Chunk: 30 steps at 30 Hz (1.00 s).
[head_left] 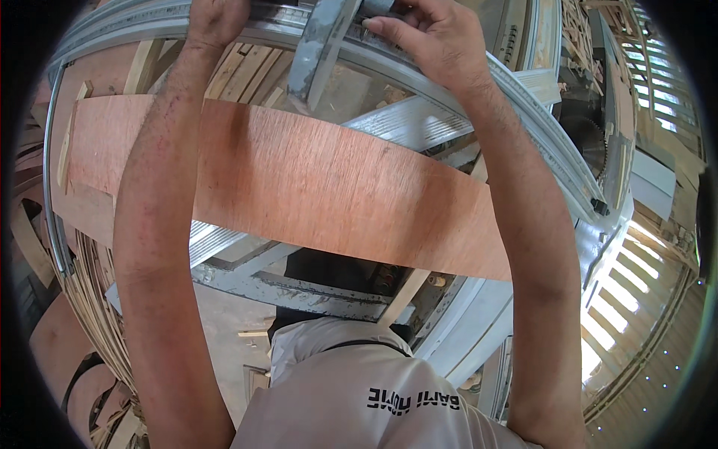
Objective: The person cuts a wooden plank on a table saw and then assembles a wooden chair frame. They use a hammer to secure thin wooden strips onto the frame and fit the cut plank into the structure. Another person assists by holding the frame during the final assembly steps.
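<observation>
A long reddish plywood strip (329, 183) lies across the metal frame of a sliding table saw, passing under both forearms. Beyond it runs a silvery aluminium fence rail (262, 28) with a scale along it. A worn grey metal stop (318, 56) hangs over the rail toward the plywood. My left hand (217, 19) is at the rail left of the stop; the picture's top edge cuts off its fingers. My right hand (441, 37) is just right of the stop, thumb and fingers closed round a small part I cannot make out.
A toothed circular saw blade (583, 146) stands at the right. Thin wood strips (101, 314) are stacked at the lower left. A grey frame bar (299, 292) lies between my body and the plywood. Ribbed aluminium (411, 123) shows beyond the plywood.
</observation>
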Each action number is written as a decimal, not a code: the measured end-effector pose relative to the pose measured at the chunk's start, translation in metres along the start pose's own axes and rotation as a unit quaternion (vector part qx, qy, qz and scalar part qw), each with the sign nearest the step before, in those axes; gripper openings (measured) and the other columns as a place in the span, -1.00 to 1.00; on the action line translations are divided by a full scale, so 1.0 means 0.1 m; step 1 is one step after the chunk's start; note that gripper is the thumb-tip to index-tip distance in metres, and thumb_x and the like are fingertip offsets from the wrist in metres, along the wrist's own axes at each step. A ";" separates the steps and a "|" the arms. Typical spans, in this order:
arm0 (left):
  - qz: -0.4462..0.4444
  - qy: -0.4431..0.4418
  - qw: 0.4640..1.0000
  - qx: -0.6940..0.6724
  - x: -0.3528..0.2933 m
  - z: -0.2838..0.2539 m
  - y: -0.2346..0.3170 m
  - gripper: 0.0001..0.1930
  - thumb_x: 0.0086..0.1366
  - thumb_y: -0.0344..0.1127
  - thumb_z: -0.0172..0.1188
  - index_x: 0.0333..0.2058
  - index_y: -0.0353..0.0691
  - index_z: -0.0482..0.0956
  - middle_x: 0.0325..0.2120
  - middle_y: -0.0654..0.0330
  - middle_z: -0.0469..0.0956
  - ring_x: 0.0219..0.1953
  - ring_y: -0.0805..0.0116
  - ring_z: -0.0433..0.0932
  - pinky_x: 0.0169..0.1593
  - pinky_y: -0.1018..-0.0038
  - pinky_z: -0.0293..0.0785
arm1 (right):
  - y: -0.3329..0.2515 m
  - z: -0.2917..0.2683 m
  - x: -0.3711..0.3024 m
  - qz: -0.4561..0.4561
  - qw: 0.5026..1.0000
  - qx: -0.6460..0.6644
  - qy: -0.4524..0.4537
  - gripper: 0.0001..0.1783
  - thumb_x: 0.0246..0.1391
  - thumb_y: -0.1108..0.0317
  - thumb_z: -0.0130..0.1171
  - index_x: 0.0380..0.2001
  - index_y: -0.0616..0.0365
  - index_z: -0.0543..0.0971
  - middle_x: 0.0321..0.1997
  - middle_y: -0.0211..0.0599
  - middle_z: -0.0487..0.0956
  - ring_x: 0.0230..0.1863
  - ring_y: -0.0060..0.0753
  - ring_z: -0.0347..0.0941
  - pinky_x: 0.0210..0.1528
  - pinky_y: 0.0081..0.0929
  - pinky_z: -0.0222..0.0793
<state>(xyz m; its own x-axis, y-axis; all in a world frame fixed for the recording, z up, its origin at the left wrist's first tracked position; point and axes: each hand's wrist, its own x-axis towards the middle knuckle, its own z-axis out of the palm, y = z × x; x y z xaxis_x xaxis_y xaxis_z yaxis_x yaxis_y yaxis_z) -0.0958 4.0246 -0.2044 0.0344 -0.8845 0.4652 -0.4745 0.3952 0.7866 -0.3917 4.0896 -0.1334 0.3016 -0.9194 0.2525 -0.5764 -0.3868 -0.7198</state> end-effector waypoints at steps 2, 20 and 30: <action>-0.029 0.000 0.999 -0.029 0.01 0.03 0.08 -0.56 0.48 -0.16 -0.22 -0.53 -0.32 0.38 -0.62 0.29 0.28 -0.50 0.46 0.24 -0.45 0.41 0.17 | -0.01 -0.03 -0.02 -0.004 1.000 0.021 -0.003 -0.65 -0.07 0.32 0.47 -0.21 0.24 0.64 -0.51 -0.38 0.54 -0.52 -0.63 0.40 -0.44 -0.56 0.36; 0.039 -0.105 0.979 -0.172 0.00 -0.07 0.17 -0.63 0.51 -0.15 -0.09 -0.23 -0.33 0.59 -0.37 0.26 0.55 -0.30 0.46 0.45 -0.19 0.50 0.36 | -0.08 -0.17 -0.03 0.061 0.996 0.022 -0.055 -0.65 -0.02 0.35 0.42 -0.17 0.28 0.61 -0.47 -0.49 0.55 -0.48 -0.70 0.38 -0.41 -0.64 0.35; 0.052 -0.138 0.989 -0.014 0.06 0.06 0.39 -0.74 0.45 -0.27 0.08 -0.33 -0.33 0.64 -0.32 0.20 0.57 -0.28 0.39 0.48 -0.18 0.47 0.39 | 0.03 -0.20 -0.15 0.104 0.987 0.123 -0.028 -0.65 0.03 0.47 0.37 -0.10 0.32 0.57 -0.27 -0.32 0.66 -0.26 -0.62 0.59 -0.19 -0.62 0.52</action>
<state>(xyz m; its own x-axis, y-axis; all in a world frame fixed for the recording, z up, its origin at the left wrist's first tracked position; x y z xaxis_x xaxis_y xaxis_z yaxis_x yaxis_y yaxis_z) -0.1197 4.0336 -0.1732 -0.2577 -0.8708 0.4187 -0.4386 0.4916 0.7523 -0.4133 4.1011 -0.1269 0.2414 -0.9691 0.0514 -0.4312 -0.1546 -0.8889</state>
